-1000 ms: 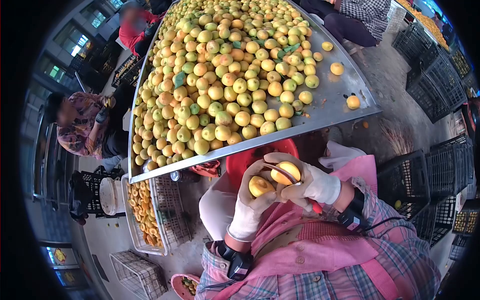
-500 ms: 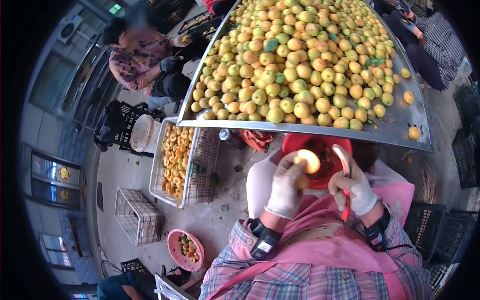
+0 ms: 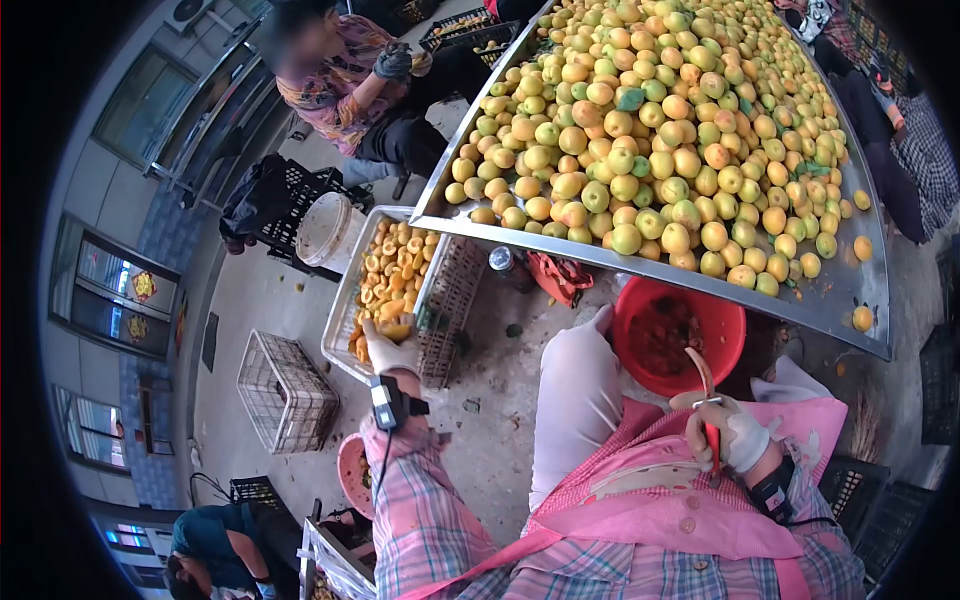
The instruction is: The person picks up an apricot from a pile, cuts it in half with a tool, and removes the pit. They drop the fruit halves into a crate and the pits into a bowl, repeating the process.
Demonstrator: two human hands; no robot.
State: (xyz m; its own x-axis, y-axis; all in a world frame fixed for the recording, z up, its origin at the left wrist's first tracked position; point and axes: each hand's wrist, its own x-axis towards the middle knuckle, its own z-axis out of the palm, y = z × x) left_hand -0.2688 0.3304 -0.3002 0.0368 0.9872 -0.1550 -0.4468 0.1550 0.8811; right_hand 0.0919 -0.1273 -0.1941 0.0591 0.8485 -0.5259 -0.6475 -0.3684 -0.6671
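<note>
Gripping a fruit half [image 3: 394,328], left hand [image 3: 388,352] hovers over the tray [image 3: 452,285] of halves [image 3: 385,268].

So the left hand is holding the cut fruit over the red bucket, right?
No. In the head view the left hand holds the cut fruit over the white tray of fruit halves. The red bucket sits by the right hand, which grips a red-handled tool.

The table [image 3: 835,300] hid the far rim of the bucket [image 3: 730,335], whose dark contents were unclear. The right hand [image 3: 730,435] covered much of the knife [image 3: 700,375]; whether the left hand [image 3: 388,352] gripped fruit [image 3: 395,328] was indiscernible.
</note>
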